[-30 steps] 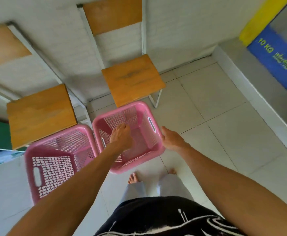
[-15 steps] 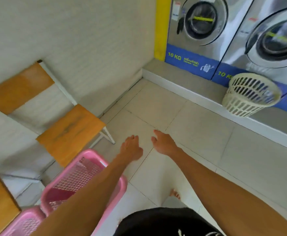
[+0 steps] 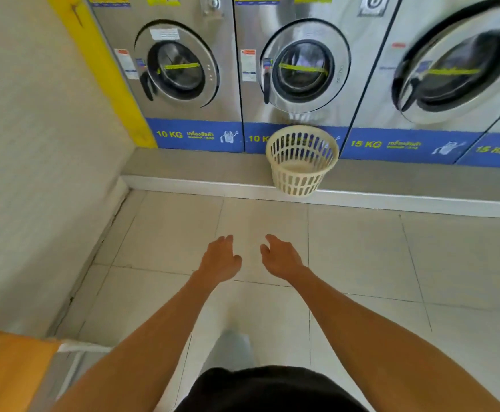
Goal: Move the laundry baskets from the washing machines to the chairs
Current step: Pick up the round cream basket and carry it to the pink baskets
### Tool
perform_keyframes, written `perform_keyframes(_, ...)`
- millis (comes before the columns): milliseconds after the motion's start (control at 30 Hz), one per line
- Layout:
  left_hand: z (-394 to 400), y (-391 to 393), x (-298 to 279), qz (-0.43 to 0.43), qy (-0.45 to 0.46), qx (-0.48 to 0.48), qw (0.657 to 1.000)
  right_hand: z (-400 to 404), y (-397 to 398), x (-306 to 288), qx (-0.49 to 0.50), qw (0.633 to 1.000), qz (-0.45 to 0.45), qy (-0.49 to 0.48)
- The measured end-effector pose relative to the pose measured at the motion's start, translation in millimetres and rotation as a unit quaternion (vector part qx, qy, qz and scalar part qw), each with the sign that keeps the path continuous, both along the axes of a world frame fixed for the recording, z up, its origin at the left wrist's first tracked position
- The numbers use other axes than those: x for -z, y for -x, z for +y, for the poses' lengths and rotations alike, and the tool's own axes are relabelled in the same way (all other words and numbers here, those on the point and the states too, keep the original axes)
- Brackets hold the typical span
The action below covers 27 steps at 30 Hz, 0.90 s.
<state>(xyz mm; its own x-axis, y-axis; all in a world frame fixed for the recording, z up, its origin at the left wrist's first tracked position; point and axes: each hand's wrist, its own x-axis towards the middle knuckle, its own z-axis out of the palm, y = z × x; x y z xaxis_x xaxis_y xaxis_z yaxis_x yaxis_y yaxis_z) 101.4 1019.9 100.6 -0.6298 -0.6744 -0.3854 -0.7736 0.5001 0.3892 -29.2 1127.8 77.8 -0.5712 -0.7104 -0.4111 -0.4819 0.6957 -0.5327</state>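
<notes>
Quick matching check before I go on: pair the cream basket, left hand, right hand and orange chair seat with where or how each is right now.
1 cream basket
2 left hand
3 right hand
4 orange chair seat

A bottom-left corner of view
B on the grey ledge below the washers
C empty, right of the other hand
D empty, nearer the wall

Pairs: 1-B, 2-D, 3-C, 4-A

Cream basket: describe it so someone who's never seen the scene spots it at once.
Find the row of steel washing machines along the far wall. On the grey ledge below them, in front of the second machine from the left, stands the cream basket. It is the only basket there: round, slotted, tapered and empty.
</notes>
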Motion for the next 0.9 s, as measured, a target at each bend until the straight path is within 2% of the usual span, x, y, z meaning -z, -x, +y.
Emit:
perform_keyframes(233,-37,116,26,-0.004,-0.044,0.054,0.998,-19,109,17,0.059,0.998,-0.01,0.008)
perform_keyframes(367,-77,187,41,0.002,-0.094,0.034,0.995,-46,183,26,0.077,0.997,-0.014,-0.015)
perform_keyframes(600,-171,310,39,-0.015,-0.098,0.034,0.995,-98,320,18,0.119,0.992,0.002,-0.052)
perform_keyframes(733,-201,365,36,-0.031,-0.111,0.055,0.992,-122,371,21,0.133,0.989,-0.011,-0.061)
perform_keyframes(900,-226,422,44,-0.032,-0.138,0.034,0.989,-153,436,36,0.114,0.991,-0.03,-0.065)
